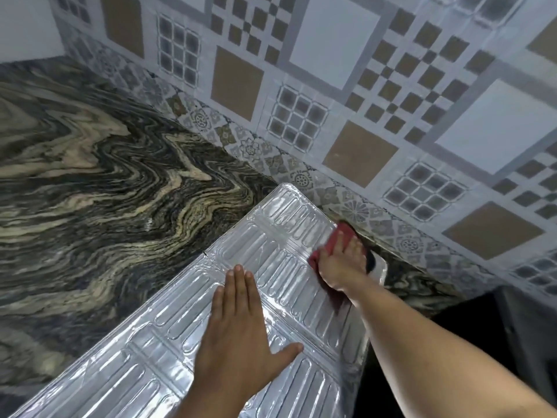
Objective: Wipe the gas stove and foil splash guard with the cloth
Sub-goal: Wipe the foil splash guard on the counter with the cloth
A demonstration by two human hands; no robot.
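The right hand (340, 263) is pressing the red cloth (331, 245) against the far upper corner of the foil splash guard (271, 242), its grip flattened over the cloth with fingers spread rather than clenched; the left hand (238, 324) is lying open and flat on the middle of the guard, grasping nothing, seemingly bracing the panel. The guard is leaning or lying at a slant over the marbled surface (90, 176), its far end close beside the tiled wall (391, 86); the ribbed foil is looking shiny all over, so which parts are already wiped cannot be told. The stove itself is hardly showing, only a dark area at the lower right that may belong to it; by my judgement its wiping is yet to be checked. The cloth is sitting right at the guard's edge, with little room toward the wall; open foil is stretching down-left toward the near end, and the surface to the left is offering free space.
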